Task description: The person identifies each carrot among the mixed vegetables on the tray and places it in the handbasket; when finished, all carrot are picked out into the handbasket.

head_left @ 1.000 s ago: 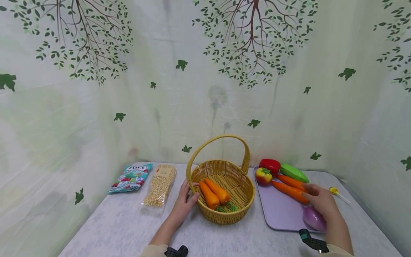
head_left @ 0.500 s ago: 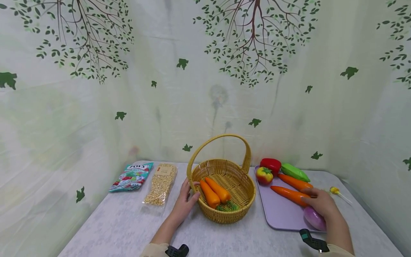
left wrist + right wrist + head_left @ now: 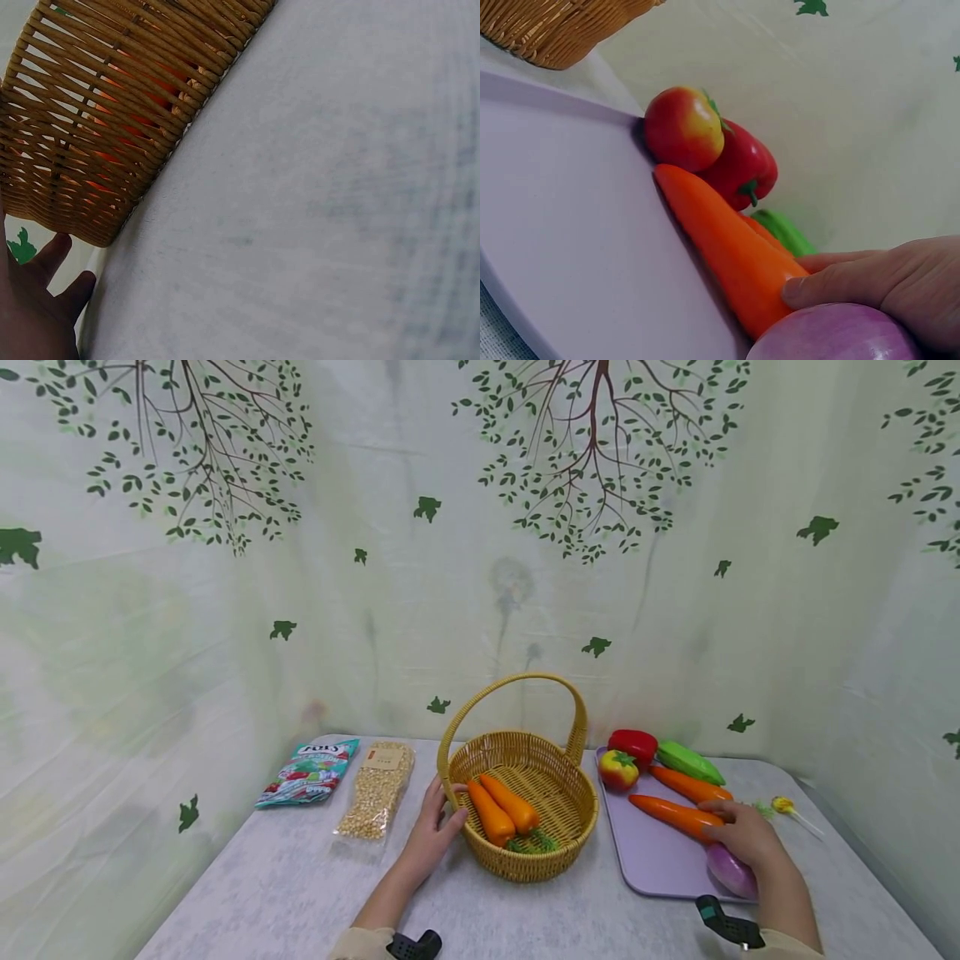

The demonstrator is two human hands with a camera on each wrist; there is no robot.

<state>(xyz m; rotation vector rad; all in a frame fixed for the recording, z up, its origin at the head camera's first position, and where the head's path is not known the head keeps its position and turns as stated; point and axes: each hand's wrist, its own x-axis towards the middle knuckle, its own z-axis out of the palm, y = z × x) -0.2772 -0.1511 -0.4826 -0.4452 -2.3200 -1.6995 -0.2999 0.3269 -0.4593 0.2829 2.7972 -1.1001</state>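
Observation:
In the head view, my left hand (image 3: 430, 828) holds the left rim of the yellow wicker basket (image 3: 517, 867), thumb and fingers by the handle's base. Two fingers of that hand show straight beside the basket wall (image 3: 112, 135) in the left wrist view. Two orange carrots (image 3: 491, 814) lie inside the basket. My right hand (image 3: 750, 837) pinches the thick end of a carrot (image 3: 671, 814) on the lilac tray (image 3: 652, 864). The thumb presses this carrot's side (image 3: 731, 255) in the right wrist view; the other fingers are mostly hidden behind it. A purple onion (image 3: 731, 870) lies just below the hand.
Another carrot (image 3: 690, 785), a red pepper (image 3: 632, 745), a red-yellow fruit (image 3: 618, 772) and a green vegetable (image 3: 688, 762) lie at the tray's back. A lollipop (image 3: 795, 816) lies right of it. A teal packet (image 3: 309, 773) and a bag of kernels (image 3: 375, 793) lie left.
My right hand and the carrot under it have shifted slightly left and toward me, widening the gap from the carrot behind. The left hand and basket look unmoved.

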